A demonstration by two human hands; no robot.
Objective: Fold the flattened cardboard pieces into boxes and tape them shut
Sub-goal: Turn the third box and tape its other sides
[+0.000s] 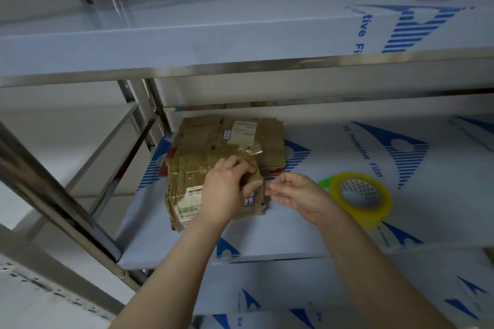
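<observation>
Head view.
- Cardboard (203, 147) stack lies flat on shelf (334, 230); tape (373, 214) at 3 o'clock of it, apart.
- Left hand (227, 187) reaches in from 6 o'clock, palm down, fingers curled over top piece's right edge, gripping it.
- Right hand (296, 195) just beside that edge, palm up, fingers half-curled, holding nothing as far as blur shows.
- Step, likely: lift top piece off stack.
- Best: slip right fingers under edge, peel one piece only, pin rest down.
</observation>
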